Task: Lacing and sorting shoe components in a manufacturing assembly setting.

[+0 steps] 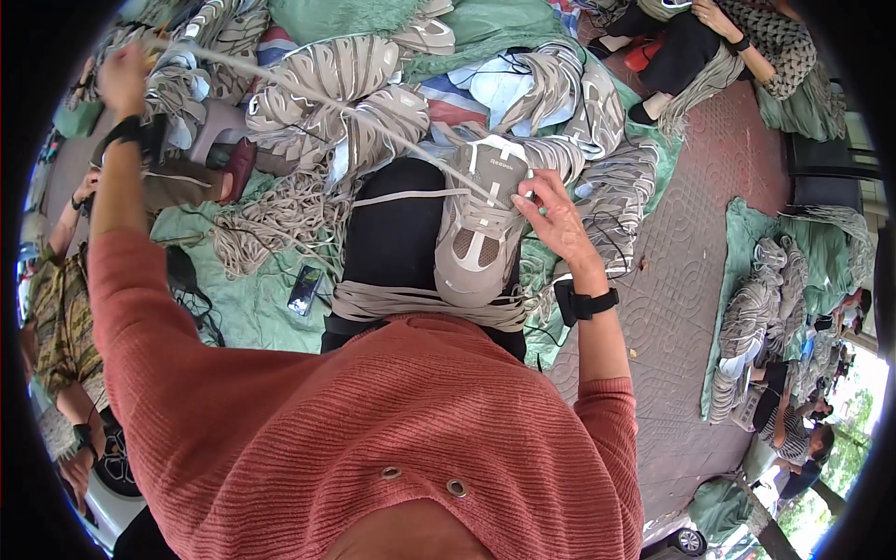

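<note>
On my lap lies a beige-grey sneaker (474, 245) with its toe toward me and its tongue pointing away. A pale shoelace (347, 109) runs taut from its upper eyelets to my left hand (124, 82), raised far out to the upper left. That hand is motion-blurred but looks closed on the lace. My right hand (558, 219) pinches the sneaker's upper edge beside the tongue, thumb and fingers together. The lace's other end (397, 196) trails left across my dark trouser leg. A bundle of laces (411, 306) lies across my thighs.
Strung bundles of similar sneakers (322, 75) cover the green sheeting ahead. Loose laces (275, 224) are heaped left of my knee, near a phone (305, 289). People sit close at left and upper right. More bundles (751, 308) lie on the right, beyond the paving (658, 308).
</note>
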The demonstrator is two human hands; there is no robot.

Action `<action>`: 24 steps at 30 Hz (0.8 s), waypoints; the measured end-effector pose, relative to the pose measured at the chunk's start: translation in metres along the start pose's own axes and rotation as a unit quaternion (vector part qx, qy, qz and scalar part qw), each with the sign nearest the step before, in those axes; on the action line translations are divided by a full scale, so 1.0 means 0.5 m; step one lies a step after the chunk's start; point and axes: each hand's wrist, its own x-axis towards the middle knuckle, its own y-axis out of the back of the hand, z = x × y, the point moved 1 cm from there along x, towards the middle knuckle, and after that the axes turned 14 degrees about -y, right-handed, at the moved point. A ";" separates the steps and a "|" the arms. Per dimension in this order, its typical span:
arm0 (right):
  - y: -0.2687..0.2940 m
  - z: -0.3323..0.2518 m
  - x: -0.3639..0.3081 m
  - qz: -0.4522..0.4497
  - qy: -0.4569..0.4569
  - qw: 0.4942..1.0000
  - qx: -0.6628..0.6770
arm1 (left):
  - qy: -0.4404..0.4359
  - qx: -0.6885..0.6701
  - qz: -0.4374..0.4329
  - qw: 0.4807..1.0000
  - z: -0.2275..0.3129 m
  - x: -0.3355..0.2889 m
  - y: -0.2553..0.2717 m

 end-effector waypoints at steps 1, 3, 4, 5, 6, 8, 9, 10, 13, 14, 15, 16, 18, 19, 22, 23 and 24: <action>0.001 -0.002 0.001 0.002 0.005 1.000 -0.005 | 0.001 0.063 0.019 0.998 -0.062 0.028 0.037; 0.004 -0.004 0.003 0.004 0.004 1.000 -0.017 | 0.006 0.119 0.034 0.992 -0.086 0.022 0.056; 0.001 -0.008 0.004 0.012 0.019 0.999 -0.046 | -0.004 0.088 0.033 0.996 -0.081 0.009 0.070; -0.001 -0.011 0.006 0.021 0.035 0.996 -0.074 | -0.013 0.058 0.032 0.998 -0.075 -0.001 0.081; 0.002 -0.014 0.005 0.018 0.037 0.996 -0.076 | 0.060 -0.053 0.036 0.996 -0.083 -0.031 0.049; 0.009 -0.027 0.006 0.012 0.026 0.994 -0.107 | 0.092 -0.113 0.076 0.987 -0.006 -0.099 0.017; 0.011 -0.035 0.008 0.009 0.029 0.994 -0.109 | 0.144 -0.209 0.061 0.965 0.017 -0.133 0.003; 0.012 -0.043 0.009 0.041 0.083 0.984 -0.151 | 0.194 -0.303 0.045 0.932 0.037 -0.155 -0.006; 0.019 -0.071 0.011 0.101 0.161 0.959 -0.211 | 0.369 -0.494 0.008 0.788 0.140 -0.182 -0.004; 0.016 -0.084 0.011 0.131 0.188 0.947 -0.224 | 0.373 -0.493 0.010 0.786 0.156 -0.182 0.002; 0.007 -0.093 0.009 0.128 0.190 0.947 -0.226 | 0.417 -0.579 -0.005 0.701 0.169 -0.178 0.007; -0.007 -0.102 0.006 0.094 0.175 0.962 -0.188 | 0.452 -0.656 -0.020 0.604 0.191 -0.170 0.015; -0.047 -0.132 -0.001 0.057 0.161 0.974 -0.149 | 0.477 -0.691 0.013 0.543 0.200 -0.168 0.027; -0.073 -0.158 -0.002 0.044 0.136 0.969 -0.204 | 0.417 -0.781 -0.012 0.465 0.146 -0.178 0.021; -0.130 -0.155 0.005 0.031 0.100 0.937 -0.334 | 0.407 -0.800 -0.046 0.439 0.166 -0.157 0.028; -0.140 -0.150 0.011 0.020 0.102 0.910 -0.402 | 0.463 -0.726 -0.044 0.506 0.177 -0.151 0.043; -0.136 -0.147 0.010 0.022 0.102 0.910 -0.402 | 0.461 -0.728 -0.044 0.505 0.177 -0.154 0.045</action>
